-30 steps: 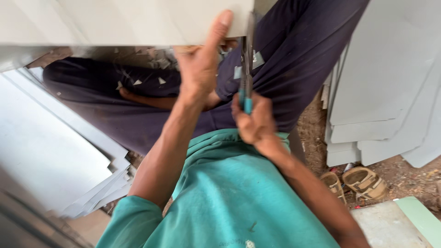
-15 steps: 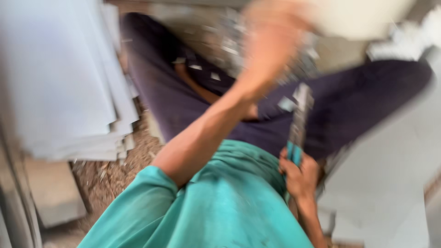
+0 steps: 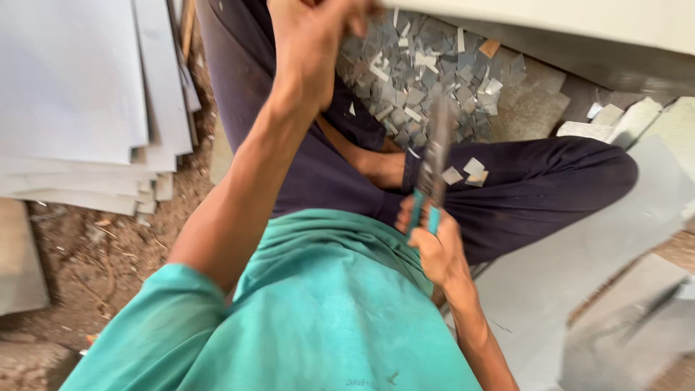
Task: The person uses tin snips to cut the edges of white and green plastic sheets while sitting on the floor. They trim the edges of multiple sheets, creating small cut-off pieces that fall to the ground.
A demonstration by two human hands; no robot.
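Your right hand is wrapping its grip tight around the teal handles of the pliers, which are pointing up over your lap, jaws blurred. Beyond the pliers, your left hand is reaching up to the edge of the pale sheet; I cannot tell whether that grip is closed on it. The sheet looks brittle, so a hard bite could snap off too much, and a flying chip could hit your bare foot. Behind the pliers, grey offcuts are piling on the ground. Left of the pliers, stacked sheets are crowding your elbow.
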